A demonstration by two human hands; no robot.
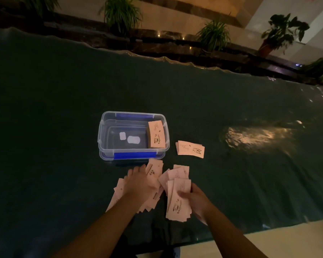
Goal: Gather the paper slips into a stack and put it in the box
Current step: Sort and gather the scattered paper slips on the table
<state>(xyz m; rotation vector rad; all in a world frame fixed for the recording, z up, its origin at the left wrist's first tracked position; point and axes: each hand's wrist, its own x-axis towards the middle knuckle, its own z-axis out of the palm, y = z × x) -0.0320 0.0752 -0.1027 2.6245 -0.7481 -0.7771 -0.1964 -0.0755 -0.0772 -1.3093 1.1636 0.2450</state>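
Observation:
A clear plastic box with blue latches stands on the dark table, a stack of slips leaning at its right end. A small neat pile of slips lies to the right of the box. Loose pink paper slips are scattered in front of the box. My left hand lies palm down on the left part of the scatter, fingers spread over slips. My right hand grips a bundle of slips by its right edge, thumb on top.
The table is covered in a dark green cloth under a shiny clear sheet, with a light glare at the right. Its near edge runs along the bottom right. Potted plants and a dark ledge stand beyond the far edge.

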